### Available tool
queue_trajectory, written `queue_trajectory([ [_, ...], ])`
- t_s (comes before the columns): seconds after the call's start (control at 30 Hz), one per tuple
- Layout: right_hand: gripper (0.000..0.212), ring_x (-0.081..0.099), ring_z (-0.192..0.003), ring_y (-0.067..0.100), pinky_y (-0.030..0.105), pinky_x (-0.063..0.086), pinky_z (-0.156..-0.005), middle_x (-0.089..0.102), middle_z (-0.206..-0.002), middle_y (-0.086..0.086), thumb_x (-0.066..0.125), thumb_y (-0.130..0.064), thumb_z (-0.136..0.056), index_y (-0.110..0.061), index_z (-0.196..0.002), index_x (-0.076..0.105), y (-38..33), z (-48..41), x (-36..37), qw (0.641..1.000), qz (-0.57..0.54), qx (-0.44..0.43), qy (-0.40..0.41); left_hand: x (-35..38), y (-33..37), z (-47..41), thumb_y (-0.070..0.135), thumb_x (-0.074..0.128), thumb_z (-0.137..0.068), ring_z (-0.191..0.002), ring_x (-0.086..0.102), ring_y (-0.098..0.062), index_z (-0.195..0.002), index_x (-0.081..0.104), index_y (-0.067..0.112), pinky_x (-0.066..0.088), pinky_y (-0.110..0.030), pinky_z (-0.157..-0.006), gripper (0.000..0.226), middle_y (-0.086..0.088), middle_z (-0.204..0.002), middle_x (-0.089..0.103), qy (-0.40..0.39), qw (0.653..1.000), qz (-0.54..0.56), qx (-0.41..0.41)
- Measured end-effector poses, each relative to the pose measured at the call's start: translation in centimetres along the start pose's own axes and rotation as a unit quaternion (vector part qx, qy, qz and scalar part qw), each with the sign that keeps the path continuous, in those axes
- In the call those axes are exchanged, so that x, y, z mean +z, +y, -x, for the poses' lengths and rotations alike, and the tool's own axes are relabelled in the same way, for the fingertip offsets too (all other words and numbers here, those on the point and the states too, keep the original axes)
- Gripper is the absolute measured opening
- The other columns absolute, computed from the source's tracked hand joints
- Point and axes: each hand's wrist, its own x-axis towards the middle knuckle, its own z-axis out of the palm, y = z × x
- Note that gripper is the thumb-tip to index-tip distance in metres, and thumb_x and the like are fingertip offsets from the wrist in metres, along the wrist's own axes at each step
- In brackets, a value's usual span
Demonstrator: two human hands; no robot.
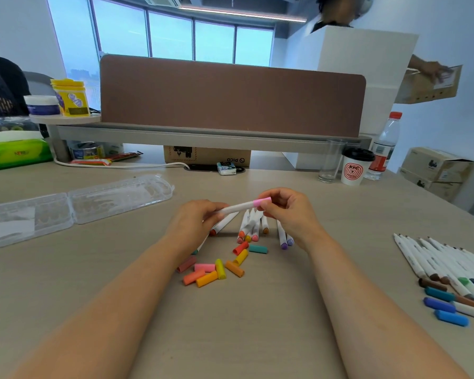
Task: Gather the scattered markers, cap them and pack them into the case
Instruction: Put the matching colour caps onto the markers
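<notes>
We hold one marker (240,207) over the table, long axis left to right | left hand (195,222) grips the barrel | right hand (290,214) pinches the pink cap (262,201) on its right end | open case (74,203) lies well apart to the left, nearer the left hand

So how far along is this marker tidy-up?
Early. Done: nothing packed; the clear case lies open with no markers visible inside. In hand: left grip holds a white marker, right grip pinches its pink cap. Left: uncapped markers and loose caps in the middle, plus another pile at the right edge.
</notes>
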Motion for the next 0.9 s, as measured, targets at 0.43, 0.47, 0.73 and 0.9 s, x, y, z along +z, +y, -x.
queue_trajectory([
  [0.43,0.014,0.065,-0.081,0.011,0.017,0.055,-0.074,0.067,-0.085,-0.001,0.059,-0.004,-0.087,-0.017,-0.088,0.062,-0.4,0.2,0.4,0.997,-0.069,-0.015,0.015,0.0,0.5,-0.2,0.015,0.060,-0.088,-0.085,0.054,-0.008,-0.117,0.064,0.019,0.040,-0.008,-0.070,0.030,0.008,-0.096,0.065,0.012,0.993,0.112,-0.038],
  [0.47,0.015,0.066,-0.082,0.012,0.018,0.056,-0.074,0.067,-0.086,0.001,0.059,-0.002,-0.087,-0.017,-0.090,0.061,-0.4,0.3,0.6,0.994,-0.108,-0.010,0.024,0.1,0.6,-0.2,0.015,0.061,-0.088,-0.085,0.056,-0.007,-0.113,0.066,0.020,0.042,-0.010,-0.070,0.026,0.007,-0.096,0.066,0.010,0.990,0.133,-0.037],
  [0.73,0.023,0.067,-0.091,0.012,0.027,0.054,-0.086,0.069,-0.094,-0.002,0.059,-0.002,-0.087,-0.016,-0.105,0.057,-0.7,0.7,2.2,0.984,-0.173,0.040,-0.020,1.0,1.7,-0.3,0.022,0.067,-0.083,-0.079,0.063,-0.007,-0.076,0.053,0.031,0.049,-0.019,-0.062,0.019,0.006,-0.085,0.067,0.018,0.983,0.176,-0.042],
  [0.9,0.035,0.065,-0.083,0.008,0.020,0.055,-0.070,0.067,-0.105,0.006,0.051,-0.009,-0.094,-0.013,-0.129,0.049,-0.7,0.1,1.2,0.989,-0.132,0.052,0.038,0.5,0.4,-0.7,0.016,0.054,-0.093,-0.089,0.060,-0.014,-0.100,0.068,0.015,0.048,-0.027,-0.082,0.016,-0.002,-0.098,0.067,0.042,0.993,0.097,-0.060],
])
